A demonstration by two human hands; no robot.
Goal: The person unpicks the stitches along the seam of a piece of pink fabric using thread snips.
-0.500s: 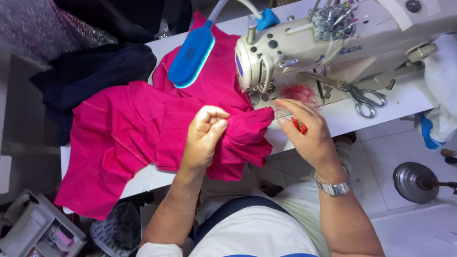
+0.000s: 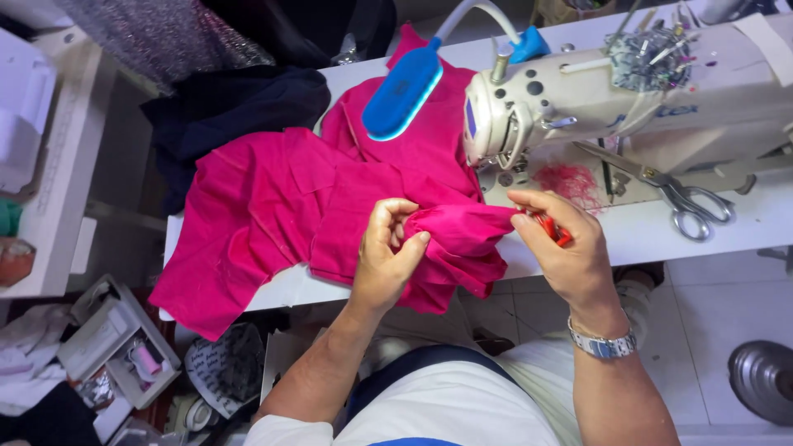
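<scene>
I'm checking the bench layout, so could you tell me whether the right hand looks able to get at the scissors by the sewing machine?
Probably yes. The scissors lie uncovered on the table just beyond the right hand, with nothing between them, though that hand already pinches a small red tool.

Close head view, straight down onto hands [image 2: 479, 248]

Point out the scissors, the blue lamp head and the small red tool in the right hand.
scissors [image 2: 684, 201], head view, near the blade pivot above the handle loops.
blue lamp head [image 2: 403, 92], head view, middle of its blue back.
small red tool [image 2: 555, 230], head view, red part showing between the right hand's fingers.
</scene>
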